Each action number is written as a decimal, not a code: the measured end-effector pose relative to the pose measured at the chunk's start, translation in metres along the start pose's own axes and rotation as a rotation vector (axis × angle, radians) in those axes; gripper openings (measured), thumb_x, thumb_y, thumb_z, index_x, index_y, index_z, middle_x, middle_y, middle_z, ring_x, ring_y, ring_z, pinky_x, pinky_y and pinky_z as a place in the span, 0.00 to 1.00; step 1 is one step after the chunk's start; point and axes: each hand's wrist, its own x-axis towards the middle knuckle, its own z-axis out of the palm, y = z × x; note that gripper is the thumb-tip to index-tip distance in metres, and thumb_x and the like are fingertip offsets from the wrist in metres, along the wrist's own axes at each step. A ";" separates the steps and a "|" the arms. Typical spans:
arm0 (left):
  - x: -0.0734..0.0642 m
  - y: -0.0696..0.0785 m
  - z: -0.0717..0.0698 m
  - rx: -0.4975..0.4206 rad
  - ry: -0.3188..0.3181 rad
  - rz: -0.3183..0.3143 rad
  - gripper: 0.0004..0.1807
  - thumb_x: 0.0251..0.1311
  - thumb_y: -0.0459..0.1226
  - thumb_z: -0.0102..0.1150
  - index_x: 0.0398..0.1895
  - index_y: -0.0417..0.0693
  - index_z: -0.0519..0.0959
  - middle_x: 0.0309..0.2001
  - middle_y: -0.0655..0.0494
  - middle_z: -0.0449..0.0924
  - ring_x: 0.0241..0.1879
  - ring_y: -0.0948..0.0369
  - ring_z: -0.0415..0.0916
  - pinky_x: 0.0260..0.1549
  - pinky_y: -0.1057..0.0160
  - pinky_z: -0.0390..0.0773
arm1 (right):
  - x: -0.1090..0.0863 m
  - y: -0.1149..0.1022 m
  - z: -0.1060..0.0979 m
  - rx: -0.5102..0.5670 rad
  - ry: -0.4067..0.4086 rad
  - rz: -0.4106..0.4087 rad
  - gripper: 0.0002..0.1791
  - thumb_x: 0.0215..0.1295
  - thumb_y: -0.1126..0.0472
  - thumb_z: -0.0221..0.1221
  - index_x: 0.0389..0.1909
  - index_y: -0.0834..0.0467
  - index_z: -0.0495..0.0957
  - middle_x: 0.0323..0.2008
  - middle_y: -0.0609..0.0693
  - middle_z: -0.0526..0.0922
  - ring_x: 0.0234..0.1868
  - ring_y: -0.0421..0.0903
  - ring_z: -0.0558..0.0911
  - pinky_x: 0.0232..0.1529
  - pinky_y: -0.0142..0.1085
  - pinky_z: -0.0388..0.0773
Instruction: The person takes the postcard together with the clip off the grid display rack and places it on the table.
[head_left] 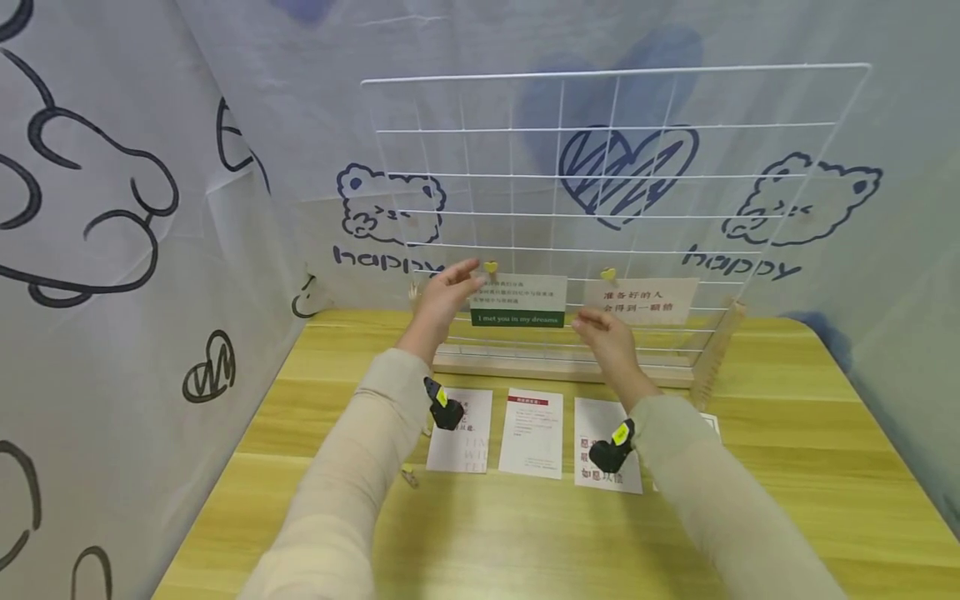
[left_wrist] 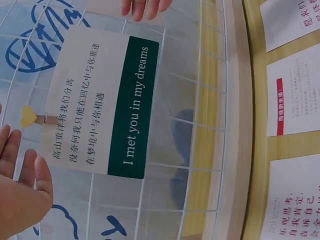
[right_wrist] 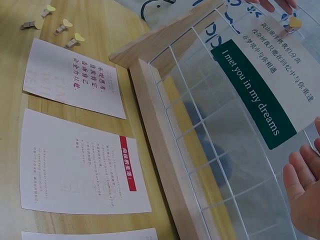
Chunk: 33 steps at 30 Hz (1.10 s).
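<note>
A white card with a green band [head_left: 517, 317], reading "I met you in my dreams", hangs on the white wire grid [head_left: 534, 196] from a small wooden clip with a yellow heart [left_wrist: 28, 116]. My left hand [head_left: 442, 302] is beside the card's upper left end, its relaxed fingers close to the clip and holding nothing. Near the lower right corner of that card is my right hand [head_left: 611, 340], fingers loosely bent and empty. It partly overlaps a second, pale card [head_left: 660, 300], hung to the right under another yellow heart clip [head_left: 608, 273].
The grid stands in a wooden base [head_left: 555, 368] on the wood-grain table [head_left: 480, 542]. In front lie several printed cards, including one with a red heading [head_left: 531, 442]; my right sleeve partly hides others. Several loose heart clips [right_wrist: 63, 26] lie at the left. A patterned cloth [head_left: 247, 167] hangs behind.
</note>
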 end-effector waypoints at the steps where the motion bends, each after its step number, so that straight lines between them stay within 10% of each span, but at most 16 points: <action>1: 0.001 0.001 0.000 0.006 -0.007 -0.005 0.24 0.55 0.41 0.54 0.57 0.55 0.66 0.57 0.57 0.63 0.56 0.59 0.58 0.55 0.57 0.58 | 0.000 0.000 0.001 0.001 0.005 0.007 0.20 0.58 0.65 0.53 0.51 0.66 0.67 0.49 0.60 0.71 0.48 0.51 0.71 0.49 0.34 0.68; 13: 0.015 0.013 0.004 0.232 -0.073 0.000 0.25 0.55 0.43 0.54 0.57 0.61 0.65 0.55 0.60 0.66 0.52 0.58 0.63 0.52 0.53 0.61 | 0.005 -0.005 0.005 -0.025 0.017 0.049 0.22 0.57 0.64 0.54 0.54 0.63 0.65 0.51 0.58 0.69 0.50 0.51 0.70 0.50 0.35 0.67; 26: 0.019 0.016 0.012 0.541 -0.024 0.102 0.23 0.56 0.38 0.53 0.57 0.56 0.66 0.43 0.53 0.75 0.26 0.62 0.68 0.17 0.70 0.67 | 0.012 -0.007 0.015 0.020 0.024 0.012 0.23 0.56 0.67 0.54 0.54 0.65 0.65 0.50 0.60 0.70 0.49 0.51 0.70 0.49 0.34 0.68; 33: 0.026 0.015 0.015 0.587 0.015 0.148 0.19 0.57 0.37 0.51 0.54 0.52 0.70 0.44 0.54 0.75 0.27 0.63 0.69 0.17 0.71 0.67 | 0.015 -0.009 0.019 0.002 0.082 -0.002 0.22 0.55 0.67 0.55 0.53 0.63 0.67 0.49 0.60 0.71 0.49 0.51 0.71 0.49 0.35 0.68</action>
